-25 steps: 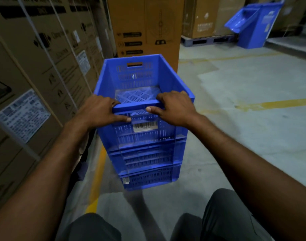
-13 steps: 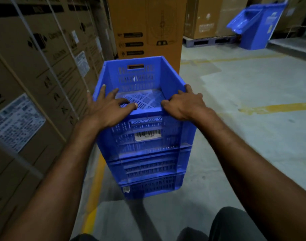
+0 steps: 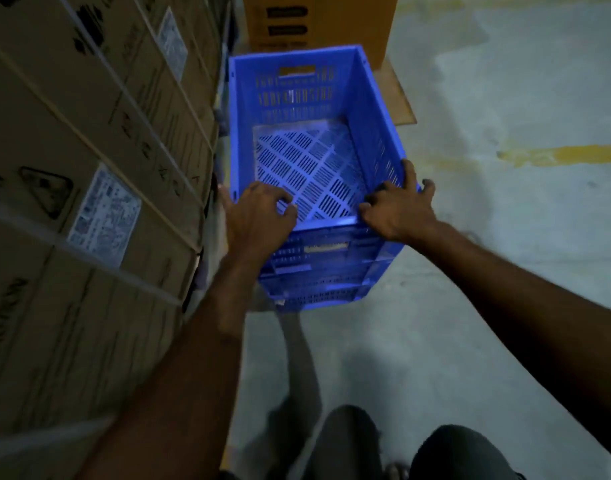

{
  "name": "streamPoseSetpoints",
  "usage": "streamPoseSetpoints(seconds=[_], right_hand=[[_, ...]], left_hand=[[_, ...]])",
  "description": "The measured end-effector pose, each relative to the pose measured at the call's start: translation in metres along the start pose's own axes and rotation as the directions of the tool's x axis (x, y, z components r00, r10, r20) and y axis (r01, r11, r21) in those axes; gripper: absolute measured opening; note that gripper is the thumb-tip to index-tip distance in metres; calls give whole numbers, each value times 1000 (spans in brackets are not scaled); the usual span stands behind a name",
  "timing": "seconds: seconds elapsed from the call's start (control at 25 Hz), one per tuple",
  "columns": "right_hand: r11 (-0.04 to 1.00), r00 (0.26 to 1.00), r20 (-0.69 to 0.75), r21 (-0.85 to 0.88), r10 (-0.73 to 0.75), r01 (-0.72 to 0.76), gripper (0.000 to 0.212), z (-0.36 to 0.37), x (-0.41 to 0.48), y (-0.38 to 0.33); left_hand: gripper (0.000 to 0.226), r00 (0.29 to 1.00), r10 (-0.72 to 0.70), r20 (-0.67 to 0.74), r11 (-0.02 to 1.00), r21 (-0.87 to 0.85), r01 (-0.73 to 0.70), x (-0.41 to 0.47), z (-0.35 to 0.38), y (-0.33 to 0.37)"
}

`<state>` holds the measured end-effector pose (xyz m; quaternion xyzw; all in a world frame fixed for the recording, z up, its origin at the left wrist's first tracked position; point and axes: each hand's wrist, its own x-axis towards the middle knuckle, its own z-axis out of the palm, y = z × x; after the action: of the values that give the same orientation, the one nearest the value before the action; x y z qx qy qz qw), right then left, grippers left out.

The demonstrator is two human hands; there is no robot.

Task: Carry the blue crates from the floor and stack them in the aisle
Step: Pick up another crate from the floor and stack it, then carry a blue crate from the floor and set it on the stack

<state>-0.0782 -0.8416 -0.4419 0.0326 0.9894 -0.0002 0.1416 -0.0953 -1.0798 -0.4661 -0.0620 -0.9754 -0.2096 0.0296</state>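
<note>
Both hands have slid outward; left hand (image 3: pixel 259 216) and right hand (image 3: pixel 397 209) now clasp the near corners of the top blue crate (image 3: pixel 297 98). Its stack (image 3: pixel 318 285) stands at 12 o'clock, beside cartons (image 3: pixel 89 168) at 9 o'clock: final squaring, likely.

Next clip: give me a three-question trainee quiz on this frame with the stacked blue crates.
1. True or false: the top blue slatted plastic crate holds goods.
2. On which side of the person do the strapped brown cardboard boxes stand? A) left B) right C) beyond the crates
3. Which part of that crate do the left hand and right hand grip?
Key: 1 false, it is empty; 2 A; 3 the near rim, one hand at each corner.
</note>
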Motion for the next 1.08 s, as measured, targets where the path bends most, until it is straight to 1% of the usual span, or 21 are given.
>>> streamPoseSetpoints(seconds=[0.04,0.12,0.16,0.24,0.32,0.44,0.52,0.64,0.72,0.84,0.96,1.08], right_hand=[[1000,998,-69,4,4,-4,42,-8,-9,2],[997,966,-251,63,54,-39,35,-32,-33,8],[992,952,-291,116,89,-57,33,-47,-50,14],[975,950,-289,218,115,-52,30,-86,-82,26],[949,960,-251,314,124,-41,30,-131,-116,38],[935,973,-217,356,78,5,31,-189,-180,56],[916,966,-241,402,92,13,30,-218,-219,65],[879,948,-284,477,145,8,30,-254,-274,88],[871,941,-292,491,173,-8,30,-268,-306,112],[833,936,-277,553,216,-29,31,-274,-352,164],[802,934,-254,595,252,-55,29,-273,-396,238],[791,939,-228,608,258,-69,27,-264,-436,322]], left_hand=[[27,999,-41,-15,999,-22,41,-6,-7,4],[31,997,-71,10,995,-68,72,-21,-34,18],[33,998,-59,22,993,-105,61,-30,-52,29],[29,1000,-23,-3,987,-159,22,-47,-91,53],[25,1000,16,-7,987,-159,-16,-61,-135,83],[24,996,81,26,984,-163,-76,-90,-198,142],[24,994,107,17,978,-182,-102,-111,-233,178],[27,987,158,26,974,-167,-152,-144,-272,231],[26,980,190,63,970,-165,-178,-165,-286,271],[24,965,235,117,967,-125,-220,-195,-291,337],[26,955,283,90,956,-108,-273,-221,-267,420],[33,948,312,64,946,-110,-304,-244,-231,506]])
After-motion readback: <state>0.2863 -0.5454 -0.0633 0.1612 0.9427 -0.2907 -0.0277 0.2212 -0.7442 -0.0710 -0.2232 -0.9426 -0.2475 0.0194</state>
